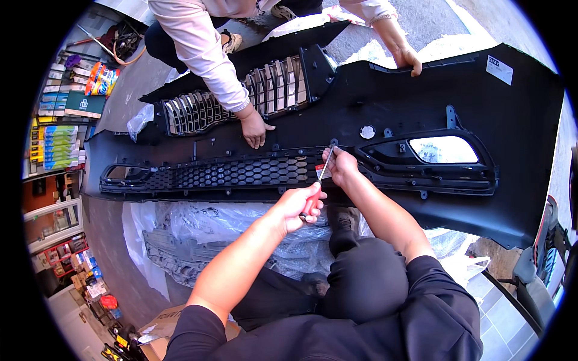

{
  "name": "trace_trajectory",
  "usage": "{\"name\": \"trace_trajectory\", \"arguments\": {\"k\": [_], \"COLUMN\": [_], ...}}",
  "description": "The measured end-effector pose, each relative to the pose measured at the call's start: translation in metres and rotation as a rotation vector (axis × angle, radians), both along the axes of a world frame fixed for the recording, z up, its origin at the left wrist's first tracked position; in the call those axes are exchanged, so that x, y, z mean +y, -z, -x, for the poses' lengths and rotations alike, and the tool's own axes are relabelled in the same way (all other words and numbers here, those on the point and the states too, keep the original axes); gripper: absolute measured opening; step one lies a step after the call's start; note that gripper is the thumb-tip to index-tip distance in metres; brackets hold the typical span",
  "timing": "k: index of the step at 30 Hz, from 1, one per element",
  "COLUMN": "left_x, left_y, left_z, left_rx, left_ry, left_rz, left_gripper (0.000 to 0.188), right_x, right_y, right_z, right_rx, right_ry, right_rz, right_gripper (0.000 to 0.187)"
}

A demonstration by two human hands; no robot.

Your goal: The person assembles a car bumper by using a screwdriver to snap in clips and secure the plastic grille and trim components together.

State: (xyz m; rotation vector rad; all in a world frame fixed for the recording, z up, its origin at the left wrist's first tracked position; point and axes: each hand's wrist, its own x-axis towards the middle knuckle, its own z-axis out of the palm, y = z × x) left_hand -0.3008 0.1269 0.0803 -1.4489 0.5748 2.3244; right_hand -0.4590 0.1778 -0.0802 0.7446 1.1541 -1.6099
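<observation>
A large black car bumper cover (385, 90) lies inner side up across the view. Along its near edge runs a black lower grille (241, 171) with honeycomb mesh. My left hand (295, 208) is wrapped round the red handle of a screwdriver (326, 166), its metal shaft slanting up and away. The tip meets a small tab (334, 143) on the grille's upper edge. Beside that tip, my right hand (342, 165) is closed, fingertips together at the shaft and tab. What they pinch is hidden.
Opposite me, a person in a pale jacket presses one hand (255, 129) on the bumper and grips its far edge with the other (409, 59). An upper grille (198, 111) lies at the far side. Plastic wrap (198, 219) covers the floor nearby; stocked shelves (60, 144) stand left.
</observation>
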Motion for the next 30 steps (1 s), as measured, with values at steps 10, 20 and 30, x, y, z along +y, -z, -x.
{"name": "trace_trajectory", "arguments": {"k": [10, 20, 30], "left_x": [-0.024, -0.029, 0.022], "left_y": [-0.004, -0.029, 0.005], "left_z": [0.023, 0.089, 0.136], "left_rx": [0.000, -0.012, 0.203], "left_ry": [-0.039, -0.175, -0.410], "left_rz": [-0.109, -0.177, -0.195], "left_gripper": [0.048, 0.037, 0.036], "right_x": [-0.006, -0.012, 0.066], "right_y": [0.002, 0.019, -0.161], "right_z": [0.007, 0.022, 0.064], "right_rx": [-0.016, -0.101, 1.261], "right_ry": [-0.033, 0.054, -0.165], "right_rz": [-0.055, -0.111, -0.208], "right_gripper": [0.028, 0.023, 0.030]}}
